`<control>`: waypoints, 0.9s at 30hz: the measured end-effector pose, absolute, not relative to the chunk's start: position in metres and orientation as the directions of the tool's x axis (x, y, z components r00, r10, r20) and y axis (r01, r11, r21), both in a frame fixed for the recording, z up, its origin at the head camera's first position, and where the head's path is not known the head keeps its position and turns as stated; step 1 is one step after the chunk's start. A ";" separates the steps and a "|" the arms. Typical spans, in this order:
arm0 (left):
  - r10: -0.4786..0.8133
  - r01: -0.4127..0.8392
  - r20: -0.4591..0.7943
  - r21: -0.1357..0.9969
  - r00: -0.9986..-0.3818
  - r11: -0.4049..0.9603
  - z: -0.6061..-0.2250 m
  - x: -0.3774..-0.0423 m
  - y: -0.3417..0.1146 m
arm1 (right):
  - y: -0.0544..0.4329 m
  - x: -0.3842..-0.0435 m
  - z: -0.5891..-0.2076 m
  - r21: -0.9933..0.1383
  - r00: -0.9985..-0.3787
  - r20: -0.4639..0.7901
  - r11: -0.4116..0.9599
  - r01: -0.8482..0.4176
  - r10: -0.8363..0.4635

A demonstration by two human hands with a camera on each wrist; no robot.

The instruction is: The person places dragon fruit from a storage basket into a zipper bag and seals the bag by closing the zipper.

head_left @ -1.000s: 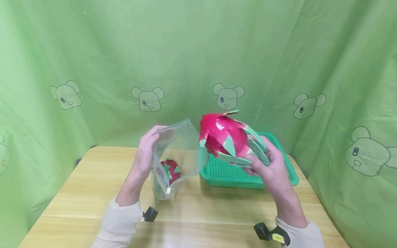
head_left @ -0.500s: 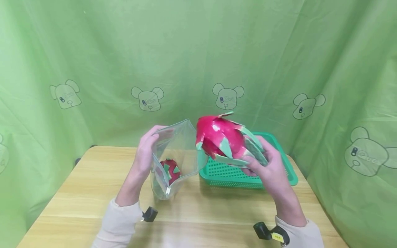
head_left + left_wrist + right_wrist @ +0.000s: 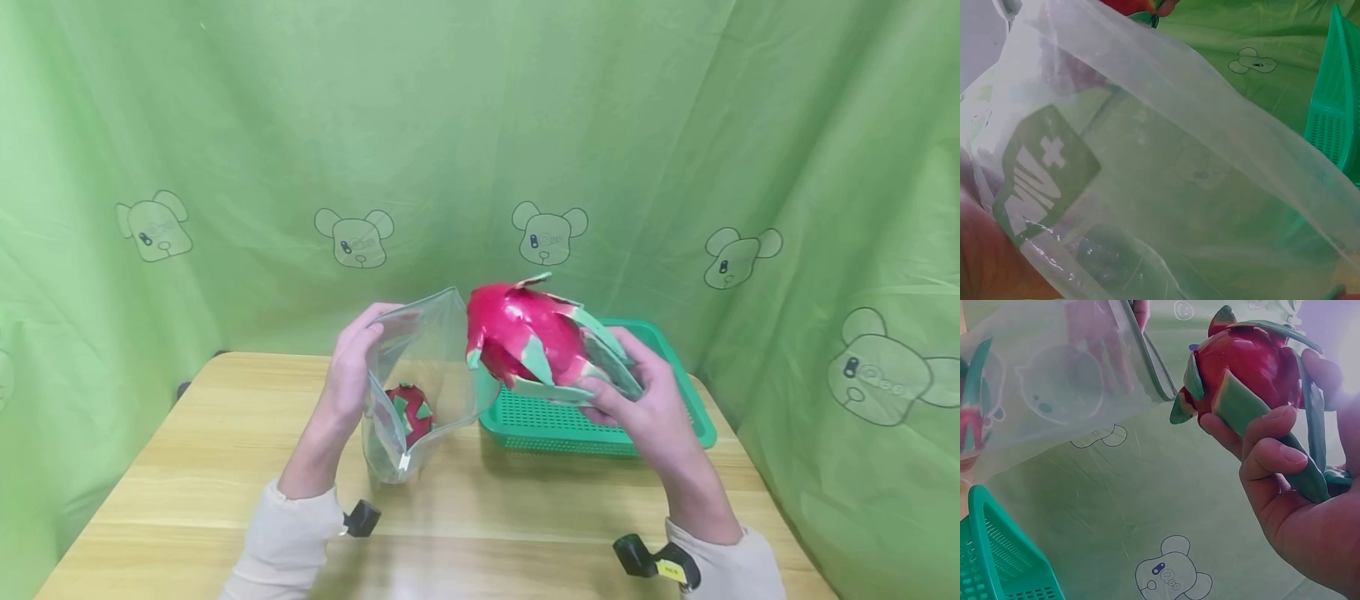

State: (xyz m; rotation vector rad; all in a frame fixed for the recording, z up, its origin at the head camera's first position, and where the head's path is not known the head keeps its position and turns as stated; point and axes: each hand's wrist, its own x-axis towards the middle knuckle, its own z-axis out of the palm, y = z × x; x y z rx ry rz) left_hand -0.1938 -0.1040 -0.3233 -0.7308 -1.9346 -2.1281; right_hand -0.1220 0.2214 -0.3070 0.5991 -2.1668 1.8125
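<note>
A clear zip bag [image 3: 450,358] stands with its mouth spread, and my left hand [image 3: 351,362] grips its left edge. Low inside the bag lies one red dragon fruit [image 3: 412,417]. My right hand [image 3: 645,392] holds a second, larger-looking dragon fruit [image 3: 525,333] by its green-scaled end, tilted with the red end toward the bag. That red end is right at the bag's right rim in the head view. In the right wrist view, fingers [image 3: 1272,459] curl round the scales of the fruit. The left wrist view shows mostly the bag's side, with a printed label [image 3: 1050,172].
A green perforated plastic basket [image 3: 525,437] sits on the wooden table [image 3: 225,467] at the right, below the held fruit. Green curtains printed with bear heads surround the table at the back and sides.
The right hand has moved slightly left and down with its dragon fruit, bringing it closer to the bag's mouth. The left hand and the bag have hardly moved.
</note>
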 end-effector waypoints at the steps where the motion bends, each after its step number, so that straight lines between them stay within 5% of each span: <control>1: 0.195 0.443 0.464 0.885 -0.864 -0.142 -0.323 -0.194 -0.104 | 0.221 -0.122 -0.307 -0.876 -0.885 0.441 0.144 -0.461 -0.150; 27: 0.199 0.428 0.450 0.892 -0.870 -0.144 -0.323 -0.193 -0.101 | 0.214 -0.114 -0.287 -0.871 -0.904 0.403 0.246 -0.426 -0.139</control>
